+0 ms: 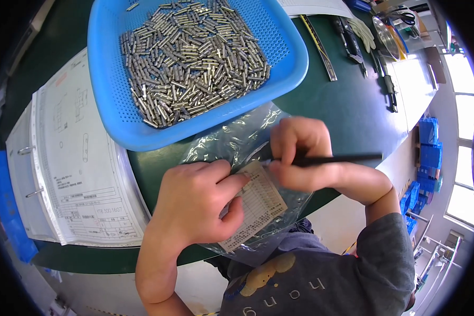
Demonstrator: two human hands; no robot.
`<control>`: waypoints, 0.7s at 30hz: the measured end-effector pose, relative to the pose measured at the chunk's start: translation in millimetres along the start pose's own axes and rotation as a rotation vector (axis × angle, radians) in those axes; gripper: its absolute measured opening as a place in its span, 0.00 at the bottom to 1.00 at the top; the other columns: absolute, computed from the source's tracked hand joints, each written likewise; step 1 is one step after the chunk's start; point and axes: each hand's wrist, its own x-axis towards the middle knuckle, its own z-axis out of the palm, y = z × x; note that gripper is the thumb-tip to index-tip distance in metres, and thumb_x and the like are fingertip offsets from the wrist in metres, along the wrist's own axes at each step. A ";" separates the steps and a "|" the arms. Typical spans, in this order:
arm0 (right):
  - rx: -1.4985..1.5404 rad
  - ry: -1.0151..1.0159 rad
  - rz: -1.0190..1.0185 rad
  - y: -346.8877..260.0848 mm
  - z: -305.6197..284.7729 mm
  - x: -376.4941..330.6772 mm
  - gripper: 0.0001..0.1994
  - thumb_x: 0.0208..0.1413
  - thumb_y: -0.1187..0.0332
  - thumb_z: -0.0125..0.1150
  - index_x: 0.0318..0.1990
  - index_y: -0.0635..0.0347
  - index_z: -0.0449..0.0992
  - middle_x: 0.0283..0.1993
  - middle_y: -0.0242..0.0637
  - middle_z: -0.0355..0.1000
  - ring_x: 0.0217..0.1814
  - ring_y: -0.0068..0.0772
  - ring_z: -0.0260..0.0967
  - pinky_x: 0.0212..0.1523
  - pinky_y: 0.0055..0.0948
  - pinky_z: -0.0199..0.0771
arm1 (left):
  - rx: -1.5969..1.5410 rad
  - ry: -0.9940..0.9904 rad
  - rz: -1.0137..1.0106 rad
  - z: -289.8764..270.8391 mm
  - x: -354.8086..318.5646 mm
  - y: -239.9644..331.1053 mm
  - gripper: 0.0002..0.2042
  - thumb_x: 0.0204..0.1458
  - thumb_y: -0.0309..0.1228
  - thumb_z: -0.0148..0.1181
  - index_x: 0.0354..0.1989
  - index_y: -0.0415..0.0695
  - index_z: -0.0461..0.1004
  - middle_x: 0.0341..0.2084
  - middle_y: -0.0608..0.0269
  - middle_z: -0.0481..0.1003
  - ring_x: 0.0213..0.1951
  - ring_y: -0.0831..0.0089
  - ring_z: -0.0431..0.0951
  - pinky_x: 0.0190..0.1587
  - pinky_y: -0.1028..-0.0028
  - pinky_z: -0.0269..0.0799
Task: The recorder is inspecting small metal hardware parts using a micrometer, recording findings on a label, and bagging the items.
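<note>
My left hand (195,203) lies on a printed paper card (260,203), its index finger stretched over the card and its bent thumb apart from it. A black pen (347,158) is held in my closed right hand (303,155), at the card's upper right corner. The pen's tip is hard to make out behind the fingers. Under the card spreads a clear plastic bag (266,118), reaching over the table's near edge. Just beyond both hands stands a blue plastic basket (295,66) with many small metal pins (195,58) inside.
An open ring binder (102,181) with drawing sheets lies left on the green table (342,105). Toward the far right are a steel ruler (319,48), a caliper-like tool (349,42), a pale glove (362,32) and scissors (403,17). Blue bins (430,152) stand beyond the table.
</note>
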 end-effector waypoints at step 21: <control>1.078 -0.064 0.314 0.6 -20.8 8.4 0.23 0.60 0.49 0.25 0.24 0.55 0.61 0.15 0.33 0.58 0.09 0.19 0.46 0.10 0.17 0.47 | -0.243 0.551 0.027 -1.5 -3.3 -9.6 0.13 0.32 0.20 0.56 0.11 0.44 0.56 0.08 0.69 0.57 0.11 0.82 0.52 0.14 0.82 0.44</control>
